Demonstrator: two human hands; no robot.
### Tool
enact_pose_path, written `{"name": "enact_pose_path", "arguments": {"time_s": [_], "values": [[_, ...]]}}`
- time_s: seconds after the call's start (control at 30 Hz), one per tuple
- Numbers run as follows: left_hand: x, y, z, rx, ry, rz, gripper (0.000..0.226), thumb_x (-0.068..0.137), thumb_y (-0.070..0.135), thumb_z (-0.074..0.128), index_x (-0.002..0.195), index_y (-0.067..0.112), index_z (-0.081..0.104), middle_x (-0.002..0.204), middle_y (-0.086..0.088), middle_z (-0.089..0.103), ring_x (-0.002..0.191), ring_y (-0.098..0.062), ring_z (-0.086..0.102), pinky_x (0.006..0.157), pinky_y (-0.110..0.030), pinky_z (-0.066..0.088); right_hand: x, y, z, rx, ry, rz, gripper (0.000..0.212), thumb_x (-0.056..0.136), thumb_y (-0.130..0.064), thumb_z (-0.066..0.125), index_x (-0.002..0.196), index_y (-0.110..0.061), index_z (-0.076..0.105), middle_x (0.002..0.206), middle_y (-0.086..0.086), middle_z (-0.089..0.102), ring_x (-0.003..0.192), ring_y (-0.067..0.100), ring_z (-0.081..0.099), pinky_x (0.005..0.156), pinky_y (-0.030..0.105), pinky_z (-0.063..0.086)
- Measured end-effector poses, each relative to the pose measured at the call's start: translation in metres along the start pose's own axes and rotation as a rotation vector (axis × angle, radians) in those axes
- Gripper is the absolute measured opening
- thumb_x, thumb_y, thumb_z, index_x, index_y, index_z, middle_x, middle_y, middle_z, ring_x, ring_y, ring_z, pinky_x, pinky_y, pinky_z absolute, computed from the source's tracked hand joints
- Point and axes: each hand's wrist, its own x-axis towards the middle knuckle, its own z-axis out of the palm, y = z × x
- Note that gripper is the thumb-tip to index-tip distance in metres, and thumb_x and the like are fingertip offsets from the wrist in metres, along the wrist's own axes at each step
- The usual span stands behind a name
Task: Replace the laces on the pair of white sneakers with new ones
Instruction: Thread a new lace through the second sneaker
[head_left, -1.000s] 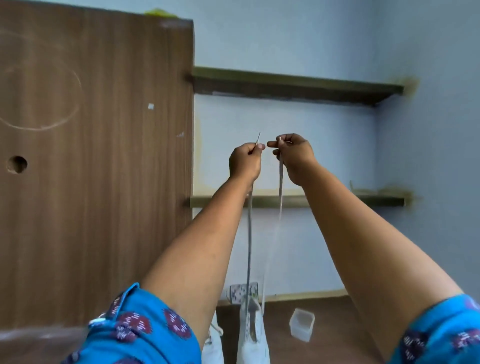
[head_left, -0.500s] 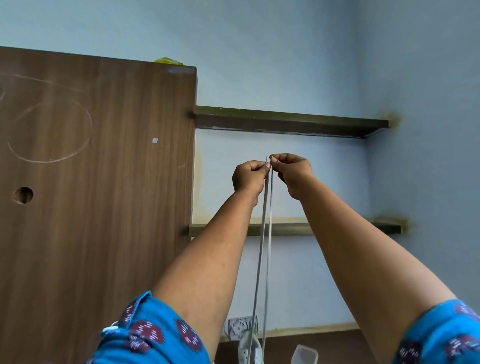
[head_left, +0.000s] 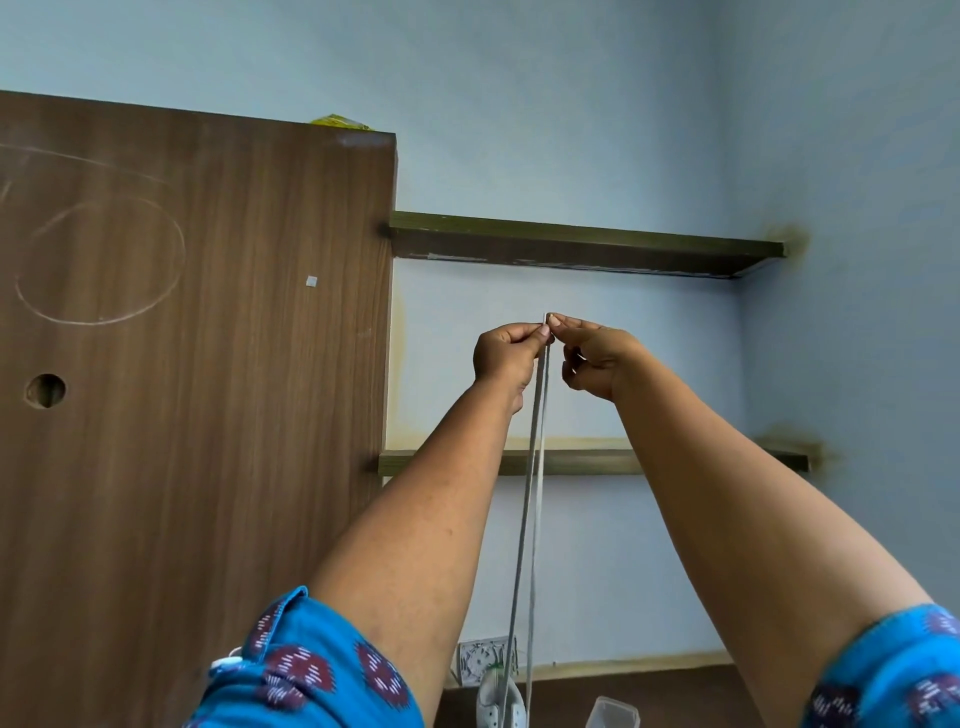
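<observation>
Both the left hand (head_left: 506, 358) and the right hand (head_left: 597, 358) pinch the lace (head_left: 535, 467) tips together, evening them; the sneaker (head_left: 498, 699) below looks barely threaded.

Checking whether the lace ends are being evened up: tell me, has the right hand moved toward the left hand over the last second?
Yes. The right hand closed the gap; its fingertips now meet the left hand, both pinching the lace.

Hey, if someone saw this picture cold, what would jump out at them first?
Two raised hands meet mid-frame: the left hand and right hand pinch the two ends of a pale lace together. Both strands run taut, straight down to a white sneaker at the bottom edge. A big brown wooden panel fills the left side.
</observation>
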Motion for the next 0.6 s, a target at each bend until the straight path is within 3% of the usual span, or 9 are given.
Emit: {"name": "enact_pose_path", "arguments": {"time_s": [0.1,0.27,0.4,0.5,0.6], "values": [[0.0,0.003,-0.004,0.0,-0.053,-0.009,0.023,0.088,0.012,0.067,0.11,0.003,0.069,0.106,-0.01,0.071,0.081,-0.006,0.063,0.074,-0.017,0.048,0.0,-0.002,-0.002,0.001,-0.017,0.03,0.006,0.084,-0.013,0.072,0.089,-0.016,0.073,0.083,-0.002,0.059,0.075,0.01,0.041,0.065,0.022,0.04],[0.002,0.007,-0.008,0.076,-0.097,0.003,0.021,0.088,0.014,0.068,0.106,0.003,0.071,0.103,-0.01,0.073,0.077,-0.005,0.062,0.091,-0.029,0.049,0.003,-0.005,-0.004,-0.038,-0.027,0.045,0.013,0.084,-0.014,0.071,0.096,-0.015,0.073,0.092,-0.001,0.059,0.077,0.01,0.042,0.065,0.022,0.039],[0.005,0.003,-0.01,0.112,-0.112,-0.004,0.019,0.088,0.015,0.069,0.103,0.005,0.072,0.1,-0.007,0.073,0.08,-0.008,0.063,0.092,-0.032,0.048,0.003,-0.002,-0.004,-0.04,-0.024,0.038,0.018,0.084,-0.014,0.072,0.102,-0.014,0.073,0.092,0.0,0.061,0.078,0.011,0.043,0.067,0.021,0.04],[0.003,-0.01,-0.013,0.122,-0.112,-0.025,0.017,0.088,0.016,0.069,0.101,0.005,0.072,0.094,-0.006,0.073,0.076,-0.008,0.064,0.082,-0.027,0.048,0.003,0.012,-0.003,-0.056,-0.032,0.027,0.004,0.088,-0.015,0.068,0.089,-0.018,0.069,0.086,-0.004,0.06,0.08,0.008,0.045,0.073,0.023,0.04],[-0.007,-0.046,-0.021,0.127,-0.1,-0.097,0.011,0.088,0.015,0.068,0.093,0.006,0.072,0.084,-0.005,0.071,0.067,-0.007,0.064,0.07,-0.021,0.046,0.008,0.05,-0.008,-0.078,-0.011,0.068,0.015,0.094,-0.011,0.058,0.083,-0.018,0.063,0.083,-0.002,0.061,0.08,0.009,0.055,0.071,0.024,0.043]]}}
